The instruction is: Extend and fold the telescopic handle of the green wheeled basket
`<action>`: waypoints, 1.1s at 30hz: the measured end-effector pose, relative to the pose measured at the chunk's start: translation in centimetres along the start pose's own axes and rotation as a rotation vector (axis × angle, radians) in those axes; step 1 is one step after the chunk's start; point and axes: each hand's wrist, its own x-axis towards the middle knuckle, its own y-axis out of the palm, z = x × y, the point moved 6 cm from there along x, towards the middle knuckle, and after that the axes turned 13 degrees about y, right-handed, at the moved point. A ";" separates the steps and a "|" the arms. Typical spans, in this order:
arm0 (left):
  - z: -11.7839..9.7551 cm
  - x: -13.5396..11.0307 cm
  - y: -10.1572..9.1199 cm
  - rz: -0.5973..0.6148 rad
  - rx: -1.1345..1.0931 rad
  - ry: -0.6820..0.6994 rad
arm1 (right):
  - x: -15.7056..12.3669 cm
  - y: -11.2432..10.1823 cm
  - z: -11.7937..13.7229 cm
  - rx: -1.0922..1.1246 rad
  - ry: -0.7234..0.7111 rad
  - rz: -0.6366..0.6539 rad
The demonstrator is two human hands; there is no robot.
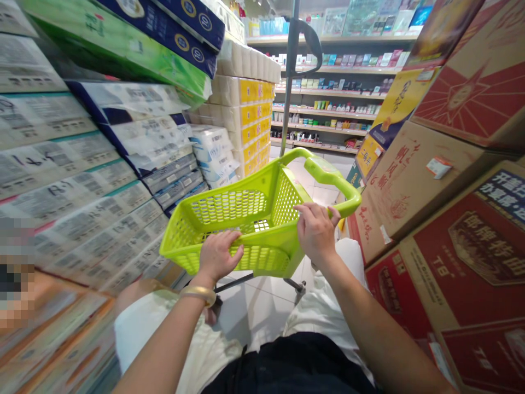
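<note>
A lime-green plastic shopping cart point(287, 243) with perforated basket walls stands sideways in front of me. My left hand point(218, 254) is closed over the near rim of its basket, toward the left end; a gold-coloured bangle point(198, 296) circles that wrist. At the rim's right end, close to where the curved push handle point(334, 180) joins the basket, my right hand point(318, 231) is curled over the green plastic. Rising behind the basket is a grey pole point(289, 93) with a dark loop-shaped grip point(314, 46). My palms hide parts of the rim.
Stacked packs of paper goods point(61, 164) line the left side, with yellow-and-white packs point(252, 117) farther back. Cardboard cartons point(410, 180) rise close on the right. Shelves of small boxes and bottles point(328, 109) cross the far end. White floor tiles point(254, 312) show beneath the cart.
</note>
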 end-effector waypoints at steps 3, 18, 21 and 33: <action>0.2 0.0 0.0 -0.003 -0.014 -0.006 | 1.9 -1.7 -2.6 -0.053 0.086 -0.098; 2.6 0.4 -0.6 0.053 -0.030 -0.101 | -0.1 -1.2 1.0 0.011 -0.009 -0.055; 2.9 0.2 -0.9 0.061 -0.043 -0.110 | -0.3 -1.5 1.3 0.020 -0.028 -0.021; 4.2 1.1 0.3 0.159 -0.049 -0.138 | 2.3 -3.8 -2.3 -0.052 0.071 -0.073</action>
